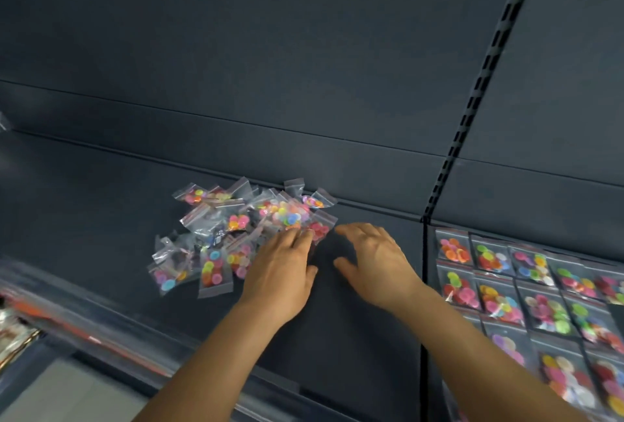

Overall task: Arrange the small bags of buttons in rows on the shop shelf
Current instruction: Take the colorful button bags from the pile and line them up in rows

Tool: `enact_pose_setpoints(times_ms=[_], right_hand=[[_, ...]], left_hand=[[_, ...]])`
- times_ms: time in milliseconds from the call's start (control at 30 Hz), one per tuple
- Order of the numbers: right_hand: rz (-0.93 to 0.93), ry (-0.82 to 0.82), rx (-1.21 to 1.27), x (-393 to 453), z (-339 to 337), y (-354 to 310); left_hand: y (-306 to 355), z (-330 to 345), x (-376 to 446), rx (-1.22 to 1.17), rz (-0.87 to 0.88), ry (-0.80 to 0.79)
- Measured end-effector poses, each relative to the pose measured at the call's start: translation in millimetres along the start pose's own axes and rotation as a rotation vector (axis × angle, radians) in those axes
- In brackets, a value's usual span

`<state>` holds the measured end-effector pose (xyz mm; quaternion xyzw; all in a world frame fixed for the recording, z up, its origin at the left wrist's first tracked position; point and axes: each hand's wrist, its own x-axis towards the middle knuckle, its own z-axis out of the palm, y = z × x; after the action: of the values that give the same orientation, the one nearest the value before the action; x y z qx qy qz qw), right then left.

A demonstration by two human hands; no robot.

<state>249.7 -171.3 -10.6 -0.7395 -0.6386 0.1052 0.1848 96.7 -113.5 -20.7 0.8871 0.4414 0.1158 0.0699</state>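
A loose heap of small clear bags of coloured buttons [236, 222] lies on the dark shelf [354, 320], left of centre. My left hand [280, 269] lies palm down at the heap's right edge, its fingertips on a bag of red buttons [319, 229]. My right hand [374, 263] hovers palm down just right of that bag, fingers spread and relaxed, holding nothing. On the neighbouring shelf section to the right, button bags lie flat in neat rows [526, 290].
A slotted black upright [472, 107] divides the two shelf sections. The dark back panel [236, 50] rises behind the heap. The shelf's front edge [101, 330] carries an orange and clear price strip. Shiny packets [13, 337] show at the far left below.
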Motion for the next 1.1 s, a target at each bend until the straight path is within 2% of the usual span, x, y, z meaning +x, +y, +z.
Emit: enact_pose_setpoints(times_ms=[267, 433, 600, 733, 833, 933, 1033, 1100], right_hand=[[0.157, -0.072, 0.045, 39, 27, -24], [0.171, -0.076, 0.006, 43, 32, -25], [0.173, -0.035, 0.060, 32, 22, -16], [0.272, 0.014, 0.118, 18, 10, -7], [0.349, 0.116, 0.221, 14, 7, -1], [0.396, 0.208, 0.273, 11, 6, 3], [0.436, 0.191, 0.320, 8, 6, 4], [0.476, 0.123, 0.307, 6, 7, 3]], left_hand=[[-36, 3, 30, 0.037, 0.022, -0.060], [-36, 7, 42, 0.099, 0.041, -0.155], [-22, 10, 28, 0.060, 0.158, -0.100], [-9, 11, 18, -0.059, 0.242, -0.064], [-4, 13, 18, -0.194, 0.184, -0.003], [-1, 17, 23, -0.184, 0.084, 0.048], [1, 22, 26, -0.085, 0.025, 0.029], [3, 23, 27, -0.087, 0.006, 0.036]])
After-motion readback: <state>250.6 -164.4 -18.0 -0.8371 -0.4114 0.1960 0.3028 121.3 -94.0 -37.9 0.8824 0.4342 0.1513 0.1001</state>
